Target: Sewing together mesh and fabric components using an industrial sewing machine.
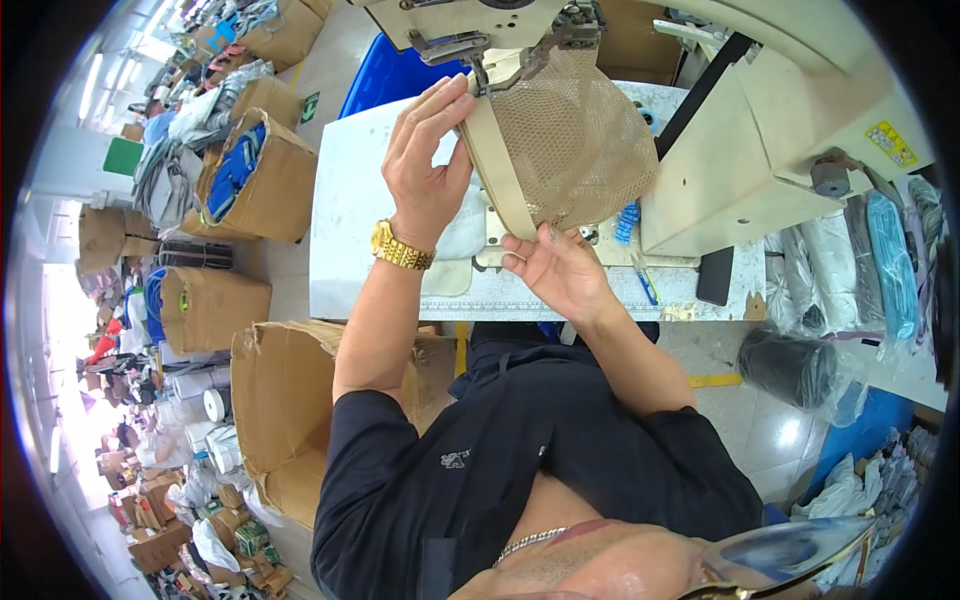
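A round beige mesh piece [577, 135] with a flat cream band [497, 170] along its left edge lies under the presser foot and needle [483, 86] of a sewing machine [735, 150]. My left hand [430, 150] grips the band's upper part, its fingertips right beside the presser foot. My right hand [560, 272] pinches the band's lower end near the front of the mesh, thumb and forefinger on it and the other fingers curled.
The white table [365, 280] holds a black phone [713, 276], a pen [648, 287] and a blue tape [628, 222]. A blue bin [370, 75] stands behind it. Cardboard boxes [280, 420] are at left, wrapped rolls [880, 260] and a black bagged bundle [790, 370] at right.
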